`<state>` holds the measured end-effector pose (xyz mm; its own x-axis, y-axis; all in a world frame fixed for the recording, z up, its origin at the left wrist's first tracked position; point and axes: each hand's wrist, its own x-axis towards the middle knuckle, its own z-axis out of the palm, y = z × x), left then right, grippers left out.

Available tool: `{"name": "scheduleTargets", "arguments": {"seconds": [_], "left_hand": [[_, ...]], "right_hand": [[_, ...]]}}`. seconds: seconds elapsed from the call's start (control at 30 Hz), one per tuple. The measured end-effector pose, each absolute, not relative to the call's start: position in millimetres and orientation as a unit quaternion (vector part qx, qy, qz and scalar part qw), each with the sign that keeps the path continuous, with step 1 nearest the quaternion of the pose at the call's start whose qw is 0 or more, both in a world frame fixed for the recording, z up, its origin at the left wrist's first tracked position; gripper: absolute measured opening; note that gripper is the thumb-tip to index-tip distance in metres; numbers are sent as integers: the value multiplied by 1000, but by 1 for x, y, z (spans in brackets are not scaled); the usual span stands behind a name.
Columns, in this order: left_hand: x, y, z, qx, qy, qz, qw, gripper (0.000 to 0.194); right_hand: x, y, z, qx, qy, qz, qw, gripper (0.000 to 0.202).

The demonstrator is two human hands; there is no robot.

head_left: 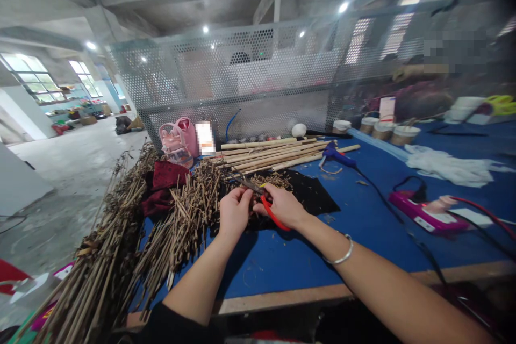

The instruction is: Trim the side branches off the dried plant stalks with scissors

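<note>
My right hand (285,207) is closed around red-handled scissors (269,212), whose blades point up and to the left. Close beside it, my left hand (234,214) has its fingers pinched together near the blades; what they grip is hidden. Beneath both hands lies a black cloth (314,192) strewn with small dry plant bits (276,178). Left of my left hand, a heap of cut dried stalks (183,226) with withered heads rests on the blue table (290,266).
Long dried stalks (100,258) overhang the table's left edge. Behind the hands are pale sticks (274,153) and a blue glue gun (339,157). A pink bag (177,140) stands back left. On the right are a purple power strip (427,214), cables and white plastic (447,165).
</note>
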<state>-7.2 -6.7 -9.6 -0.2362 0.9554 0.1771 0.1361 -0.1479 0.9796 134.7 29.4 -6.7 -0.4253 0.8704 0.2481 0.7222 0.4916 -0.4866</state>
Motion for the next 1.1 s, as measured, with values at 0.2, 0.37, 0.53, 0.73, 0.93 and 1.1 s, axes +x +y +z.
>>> {"name": "scheduleTargets", "arguments": {"seconds": [0.2, 0.37, 0.53, 0.73, 0.93, 1.1], "left_hand": [[-2, -6, -15, 486, 533, 544, 429, 23], [1, -8, -10, 472, 502, 550, 472, 21], [0, -11, -6, 487, 494, 550, 465, 23], [0, -12, -4, 485, 518, 540, 453, 23], [-2, -10, -8, 489, 522, 541, 443, 24], [-1, -9, -11, 496, 507, 534, 460, 24]], "right_hand": [[134, 31, -7, -479, -829, 149, 246, 37], [134, 29, -8, -465, -835, 142, 257, 39], [134, 27, -8, -474, -824, 175, 255, 38], [136, 34, -13, -476, -825, 170, 253, 38], [137, 34, -8, -487, -827, 153, 235, 37], [137, 29, -2, -489, -830, 146, 226, 39]]}}
